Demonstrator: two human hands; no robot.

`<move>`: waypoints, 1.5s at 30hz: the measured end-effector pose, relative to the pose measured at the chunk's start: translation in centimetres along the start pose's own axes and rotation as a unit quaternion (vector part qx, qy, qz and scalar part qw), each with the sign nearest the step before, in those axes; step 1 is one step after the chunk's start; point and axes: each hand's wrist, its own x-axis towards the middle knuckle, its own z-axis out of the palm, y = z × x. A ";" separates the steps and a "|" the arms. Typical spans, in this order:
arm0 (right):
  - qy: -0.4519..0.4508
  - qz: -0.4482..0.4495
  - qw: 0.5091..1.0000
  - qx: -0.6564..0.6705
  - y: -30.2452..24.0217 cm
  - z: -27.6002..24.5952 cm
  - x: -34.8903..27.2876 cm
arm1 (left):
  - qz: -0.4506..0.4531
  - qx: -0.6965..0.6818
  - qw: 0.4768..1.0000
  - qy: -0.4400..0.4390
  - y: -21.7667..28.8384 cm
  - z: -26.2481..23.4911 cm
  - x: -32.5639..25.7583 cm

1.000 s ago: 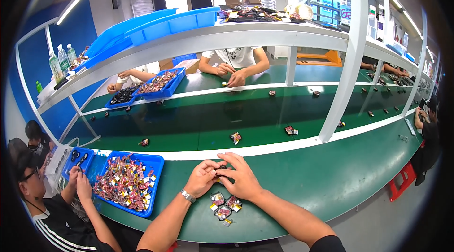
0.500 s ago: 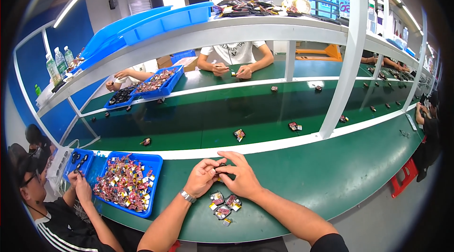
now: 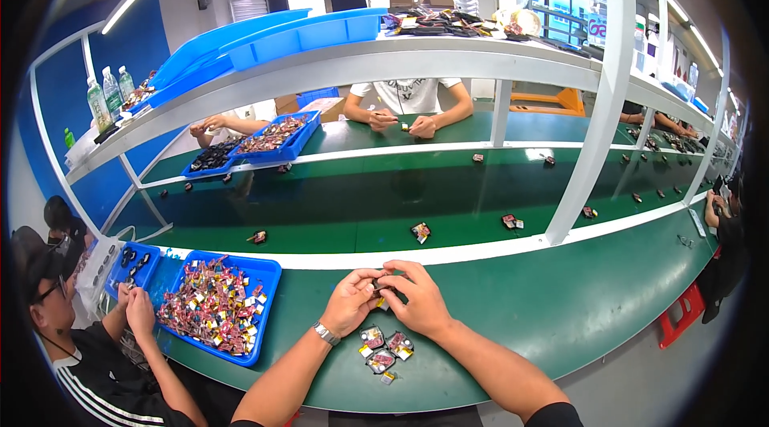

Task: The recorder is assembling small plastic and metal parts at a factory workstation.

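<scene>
Left hand: curled over the green workbench, fingertips pinched narrow on a small dark part that is mostly hidden between the two hands.
Right hand: meets the left one at the same part, thumb and fingers closed on its other side; what kind of part it is cannot be told.
Finished pieces: a loose cluster of small pink-and-yellow packets lying on the bench just below the hands, near its front edge.
Blue tray: heaped with similar packets, to the left, beside a neighbouring person's hands.
Slip risk: the part is tiny and held by fingertips only, so a twist could flick it onto the bench.
Edge risk: a wrist dragging back could sweep the cluster off the front edge.
</scene>
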 end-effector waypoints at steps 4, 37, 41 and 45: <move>0.040 -0.020 0.999 -0.031 -0.2 0.0 0.4 | -0.007 -0.014 1.000 -0.017 0.0 -0.3 0.0; 0.013 0.067 0.997 0.026 1.1 0.5 0.2 | -0.023 0.157 0.984 0.084 -0.4 0.9 0.1; 0.012 0.060 0.998 -0.005 1.5 0.8 0.2 | -0.001 0.206 0.974 0.094 -0.1 1.5 0.3; 0.015 0.067 0.998 0.000 1.3 0.8 0.0 | 0.037 0.232 0.967 0.098 -0.9 1.4 0.3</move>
